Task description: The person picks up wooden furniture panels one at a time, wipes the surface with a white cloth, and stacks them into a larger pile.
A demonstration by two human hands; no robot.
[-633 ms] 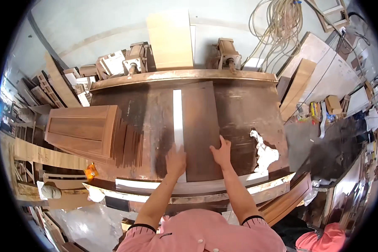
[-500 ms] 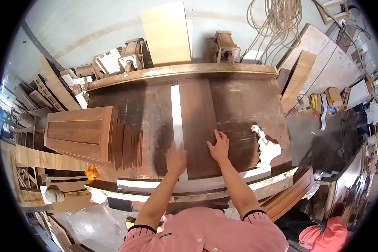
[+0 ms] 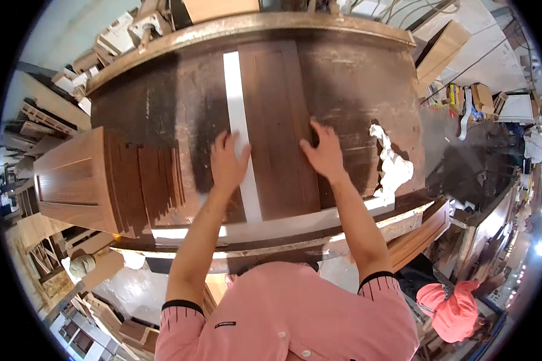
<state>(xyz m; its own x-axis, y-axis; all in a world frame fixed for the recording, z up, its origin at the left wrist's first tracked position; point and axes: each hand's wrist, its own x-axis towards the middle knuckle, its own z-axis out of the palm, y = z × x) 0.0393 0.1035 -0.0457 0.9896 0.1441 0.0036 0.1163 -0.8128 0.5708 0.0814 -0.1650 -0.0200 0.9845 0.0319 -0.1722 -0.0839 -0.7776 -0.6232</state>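
Observation:
A brown wooden panel (image 3: pixel 277 132) lies lengthwise on the dark workbench (image 3: pixel 358 84). Along its left side runs a narrow white strip (image 3: pixel 235 90). My left hand (image 3: pixel 227 163) is at the strip's left edge with fingers spread, its thumb over the strip. At the panel's right edge is my right hand (image 3: pixel 325 153), fingers apart and thumb toward the wood. Neither hand grips anything. A second white strip (image 3: pixel 283 225) lies crosswise along the bench's near edge, at the near end of the panel.
Stacked brown panels (image 3: pixel 75 180) stand at the bench's left. A crumpled white cloth (image 3: pixel 394 171) lies on the right. A raised metal rail (image 3: pixel 253 25) bounds the far side. A person in a red top (image 3: pixel 454 310) is at the lower right.
The view has shifted, so the bench sits higher in the picture. My left hand has moved farther up along the white strip and toward its left edge, fingers now spread. My right hand stays beside the panel.

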